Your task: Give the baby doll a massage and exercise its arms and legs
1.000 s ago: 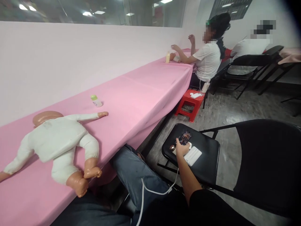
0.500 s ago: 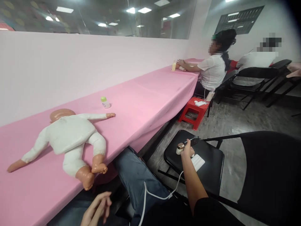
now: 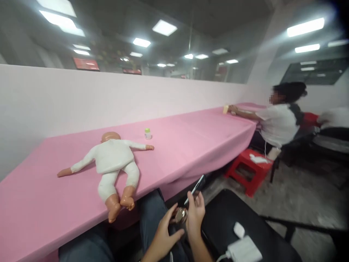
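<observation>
While a smartphone [image 3: 195, 189] is clasped in the right hand [image 3: 195, 214], its long axis is tilted up and away toward the desk's [image 3: 191, 145] near edge, the top end raised. A small round metallic object [image 3: 180, 215], too blurred to be identified, is pinched against the same grip; the left hand [image 3: 163, 236] is held just beside it, fingers spread and closed on nothing. Judged from this, the phone is lifted off the black chair seat [image 3: 223, 214], where a white power bank [image 3: 244, 249] and a small white case [image 3: 239, 230] are left. A baby doll [image 3: 111, 162] lies face down near the desk's near edge, untouched, a small green-capped bottle [image 3: 147, 133] beyond it.
</observation>
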Available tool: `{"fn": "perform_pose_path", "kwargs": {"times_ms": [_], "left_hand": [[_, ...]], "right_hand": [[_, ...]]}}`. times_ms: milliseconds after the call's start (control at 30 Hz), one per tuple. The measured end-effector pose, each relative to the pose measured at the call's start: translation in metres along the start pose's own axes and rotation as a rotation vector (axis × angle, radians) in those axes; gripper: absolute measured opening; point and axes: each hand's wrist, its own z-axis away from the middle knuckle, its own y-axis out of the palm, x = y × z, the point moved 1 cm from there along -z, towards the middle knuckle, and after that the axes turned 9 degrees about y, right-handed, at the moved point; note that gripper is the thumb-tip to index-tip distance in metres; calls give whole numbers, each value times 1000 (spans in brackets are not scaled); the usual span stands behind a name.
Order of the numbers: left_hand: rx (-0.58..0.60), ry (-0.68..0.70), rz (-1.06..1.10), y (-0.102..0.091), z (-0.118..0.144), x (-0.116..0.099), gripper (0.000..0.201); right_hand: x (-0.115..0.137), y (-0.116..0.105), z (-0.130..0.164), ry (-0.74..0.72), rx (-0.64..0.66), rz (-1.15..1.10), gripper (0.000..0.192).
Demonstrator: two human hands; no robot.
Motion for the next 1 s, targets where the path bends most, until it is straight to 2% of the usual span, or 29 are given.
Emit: {"fn": "perform_pose_path", "kwargs": {"times_ms": [67, 167, 267, 367, 467, 567, 667, 733, 800, 900, 1000], "left_hand": [[-44, 24, -68, -1, 10, 6, 66], [-94, 50, -53, -11, 31, 6, 53], [-230, -24, 52, -22, 58, -1, 57], [-319, -116, 268, -30, 82, -10, 64], [-317, -170, 460, -34, 98, -19, 74], [-298, -209, 566, -36, 107, -22, 75], [-345, -227, 631, -38, 113, -21, 67], [-349, -234, 678, -38, 115, -21, 61], [-335, -237, 711, -37, 117, -21, 56], [-330, -243, 712, -35, 118, -21, 54], [-330, -225, 674, -34, 120, -23, 59]], "right_hand": [[-17, 3, 17, -9, 51, 84, 87], [-31, 5, 37, -31, 156, 128, 90], [-26, 7, 54, 6, 311, 112, 85], [-13, 9, 58, 75, 558, 63, 74], [-4, 11, 55, 269, 731, -7, 69], [3, 13, 57, 462, 757, -60, 67], [14, 20, 69, 640, 1015, -119, 75], [20, 24, 77, 738, 1142, -138, 76], [24, 28, 83, 765, 1158, -137, 69], [25, 29, 91, 689, 1105, -124, 60], [28, 26, 101, 619, 1085, -127, 59]]}}
